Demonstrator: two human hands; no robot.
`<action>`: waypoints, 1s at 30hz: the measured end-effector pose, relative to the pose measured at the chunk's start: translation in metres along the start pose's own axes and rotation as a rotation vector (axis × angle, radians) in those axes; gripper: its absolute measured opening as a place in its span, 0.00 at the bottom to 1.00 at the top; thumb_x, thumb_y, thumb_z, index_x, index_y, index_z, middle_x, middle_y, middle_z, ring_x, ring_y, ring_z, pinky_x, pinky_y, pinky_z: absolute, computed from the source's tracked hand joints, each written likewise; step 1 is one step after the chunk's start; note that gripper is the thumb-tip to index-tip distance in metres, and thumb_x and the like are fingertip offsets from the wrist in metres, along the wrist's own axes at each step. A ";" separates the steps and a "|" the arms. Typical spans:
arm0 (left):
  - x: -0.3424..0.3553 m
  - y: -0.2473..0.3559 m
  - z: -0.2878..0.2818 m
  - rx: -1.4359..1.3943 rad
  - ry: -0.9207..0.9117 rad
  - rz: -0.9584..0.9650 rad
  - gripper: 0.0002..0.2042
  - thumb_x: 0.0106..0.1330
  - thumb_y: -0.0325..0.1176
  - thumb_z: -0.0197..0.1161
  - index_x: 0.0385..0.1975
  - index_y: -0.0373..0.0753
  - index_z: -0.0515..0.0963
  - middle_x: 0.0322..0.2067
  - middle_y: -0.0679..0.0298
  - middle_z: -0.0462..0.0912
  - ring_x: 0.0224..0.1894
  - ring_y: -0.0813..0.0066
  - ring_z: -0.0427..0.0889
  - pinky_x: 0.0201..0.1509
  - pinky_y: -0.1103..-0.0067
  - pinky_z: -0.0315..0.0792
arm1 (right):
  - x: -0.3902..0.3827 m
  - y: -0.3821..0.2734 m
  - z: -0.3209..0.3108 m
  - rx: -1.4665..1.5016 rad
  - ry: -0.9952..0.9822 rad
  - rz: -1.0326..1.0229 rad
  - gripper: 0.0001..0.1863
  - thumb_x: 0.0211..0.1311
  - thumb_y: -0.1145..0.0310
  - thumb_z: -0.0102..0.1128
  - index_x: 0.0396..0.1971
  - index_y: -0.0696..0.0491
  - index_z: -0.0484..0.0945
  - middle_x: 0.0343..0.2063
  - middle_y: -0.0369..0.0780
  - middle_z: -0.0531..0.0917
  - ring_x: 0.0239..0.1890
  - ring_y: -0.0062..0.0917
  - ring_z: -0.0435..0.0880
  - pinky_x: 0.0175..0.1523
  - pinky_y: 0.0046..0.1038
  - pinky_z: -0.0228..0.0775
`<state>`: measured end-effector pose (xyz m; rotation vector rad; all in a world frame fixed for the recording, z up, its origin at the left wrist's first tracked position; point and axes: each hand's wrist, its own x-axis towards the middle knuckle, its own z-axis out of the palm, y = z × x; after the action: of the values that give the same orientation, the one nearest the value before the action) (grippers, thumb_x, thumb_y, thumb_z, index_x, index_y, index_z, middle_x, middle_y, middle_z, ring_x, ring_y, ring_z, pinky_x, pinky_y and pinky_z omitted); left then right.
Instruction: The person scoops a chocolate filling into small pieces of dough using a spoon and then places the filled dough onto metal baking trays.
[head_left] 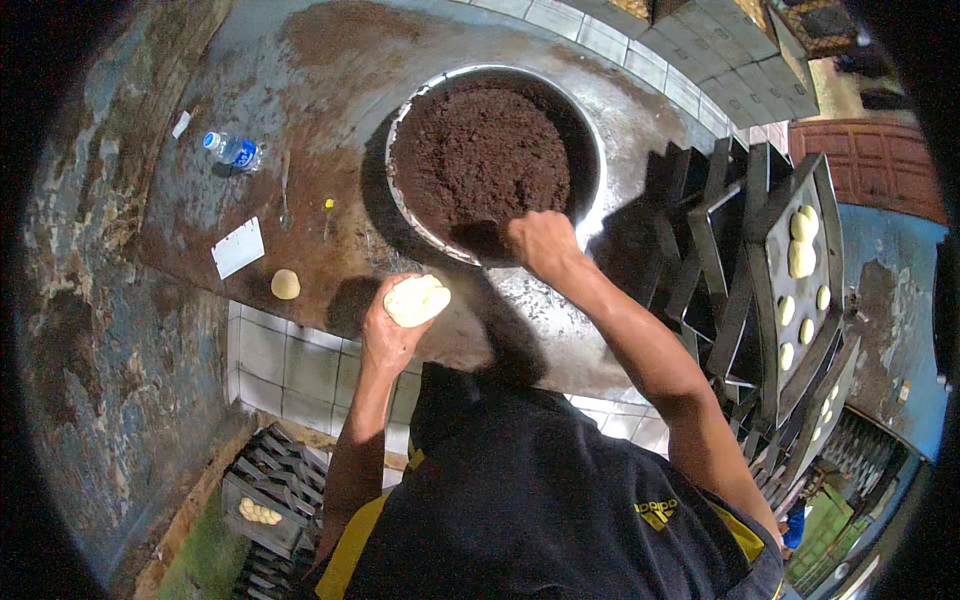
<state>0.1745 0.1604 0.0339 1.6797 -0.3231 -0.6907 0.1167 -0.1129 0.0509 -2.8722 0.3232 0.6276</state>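
In my left hand [384,338] rests a flattened, pale piece of dough [418,300], cupped at the table's near edge with the fingers curled around it. My right hand [545,245] reaches over the near rim of a large round metal basin [598,190]. A dark brown, crumbly filling [490,150] lies heaped in that basin. The fingers of my right hand are curled down toward the filling, and their tips are hidden, so what they grip does not show. To the left of my left hand sits a small round dough ball [285,284] on the worn table [335,130].
A white flat card-like piece [238,248], a water bottle [235,150] and a yellow scrap [329,203] lie on the table's left side. Stacked metal trays [720,215] with dough pieces [802,242] stand close on the right. Lower left, another tray rack holds braided dough [260,512].
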 end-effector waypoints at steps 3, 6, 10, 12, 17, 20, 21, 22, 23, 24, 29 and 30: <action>0.008 -0.007 -0.013 -0.082 0.036 0.001 0.25 0.55 0.19 0.75 0.53 0.36 0.76 0.48 0.63 0.84 0.51 0.76 0.82 0.58 0.78 0.77 | 0.046 -0.004 0.017 -0.010 -0.182 -0.019 0.09 0.58 0.68 0.59 0.33 0.52 0.86 0.37 0.49 0.88 0.39 0.43 0.89 0.44 0.43 0.83; 0.013 -0.018 -0.020 -0.073 0.105 0.019 0.24 0.55 0.19 0.75 0.53 0.36 0.76 0.49 0.63 0.82 0.52 0.76 0.81 0.58 0.78 0.76 | 0.055 0.014 0.008 0.171 -0.237 -0.200 0.13 0.59 0.63 0.60 0.37 0.54 0.87 0.29 0.46 0.89 0.32 0.38 0.90 0.39 0.39 0.82; 0.038 -0.019 -0.004 -0.149 0.151 0.087 0.28 0.57 0.20 0.75 0.57 0.37 0.71 0.49 0.61 0.80 0.51 0.74 0.81 0.57 0.77 0.76 | 0.023 0.032 -0.029 1.252 -0.489 0.221 0.09 0.66 0.63 0.67 0.39 0.51 0.88 0.17 0.29 0.80 0.16 0.09 0.71 0.24 0.17 0.62; 0.056 -0.011 0.020 -0.156 0.142 0.075 0.30 0.58 0.20 0.74 0.59 0.39 0.67 0.48 0.61 0.80 0.51 0.72 0.80 0.56 0.75 0.76 | -0.001 0.020 -0.034 1.384 -0.306 0.195 0.09 0.67 0.62 0.67 0.38 0.51 0.88 0.19 0.29 0.81 0.20 0.08 0.73 0.26 0.16 0.64; 0.091 0.017 0.095 0.162 0.120 0.342 0.30 0.63 0.22 0.68 0.62 0.41 0.60 0.45 0.50 0.80 0.48 0.58 0.83 0.51 0.65 0.77 | -0.057 -0.036 0.012 0.397 0.669 -0.051 0.15 0.65 0.73 0.60 0.50 0.56 0.80 0.29 0.45 0.82 0.28 0.41 0.84 0.32 0.39 0.78; 0.090 0.022 0.121 0.474 -0.008 0.429 0.28 0.64 0.27 0.68 0.61 0.42 0.61 0.38 0.43 0.85 0.43 0.47 0.87 0.44 0.60 0.78 | -0.102 -0.037 0.049 0.328 0.625 0.138 0.18 0.65 0.73 0.59 0.55 0.52 0.78 0.31 0.46 0.82 0.29 0.45 0.84 0.31 0.43 0.78; 0.087 0.021 0.126 0.499 -0.042 0.356 0.27 0.64 0.27 0.68 0.60 0.42 0.62 0.38 0.43 0.85 0.43 0.47 0.87 0.44 0.60 0.78 | -0.122 -0.030 0.059 0.344 0.624 0.158 0.18 0.65 0.72 0.59 0.55 0.52 0.79 0.31 0.46 0.82 0.29 0.45 0.84 0.31 0.42 0.78; 0.084 0.020 0.129 0.514 -0.030 0.319 0.27 0.64 0.28 0.68 0.60 0.42 0.63 0.37 0.44 0.85 0.42 0.46 0.87 0.44 0.60 0.78 | -0.141 -0.026 0.068 0.351 0.690 0.170 0.17 0.65 0.72 0.59 0.54 0.51 0.79 0.31 0.46 0.82 0.29 0.45 0.84 0.31 0.42 0.77; 0.077 0.017 0.132 0.546 -0.046 0.222 0.26 0.64 0.28 0.68 0.60 0.42 0.63 0.37 0.44 0.85 0.42 0.46 0.87 0.43 0.60 0.78 | -0.156 -0.018 0.074 0.356 0.702 0.194 0.15 0.65 0.70 0.60 0.52 0.50 0.81 0.30 0.45 0.82 0.27 0.45 0.83 0.30 0.42 0.77; 0.072 0.016 0.136 0.264 -0.002 0.259 0.25 0.63 0.25 0.68 0.58 0.41 0.66 0.39 0.48 0.85 0.43 0.53 0.87 0.45 0.65 0.79 | -0.166 -0.010 0.077 0.373 0.601 0.276 0.15 0.64 0.70 0.62 0.51 0.52 0.82 0.33 0.46 0.82 0.32 0.45 0.84 0.35 0.42 0.77; 0.006 0.004 0.171 -0.118 -0.567 0.131 0.34 0.57 0.18 0.70 0.63 0.45 0.63 0.56 0.63 0.73 0.59 0.71 0.74 0.63 0.75 0.70 | -0.196 0.015 0.071 1.064 0.813 0.416 0.23 0.62 0.69 0.67 0.56 0.58 0.75 0.43 0.51 0.83 0.45 0.47 0.84 0.50 0.39 0.77; -0.015 0.001 0.183 -0.138 -0.608 0.254 0.35 0.55 0.22 0.73 0.62 0.43 0.64 0.52 0.64 0.76 0.57 0.71 0.75 0.61 0.75 0.71 | -0.205 0.014 0.069 1.409 0.845 0.387 0.25 0.62 0.69 0.66 0.59 0.57 0.72 0.43 0.51 0.84 0.46 0.47 0.85 0.50 0.39 0.77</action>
<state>0.0530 0.0228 0.0222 1.2392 -0.8802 -0.9961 -0.0953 -0.0758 0.0753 -1.5050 0.9418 -0.6372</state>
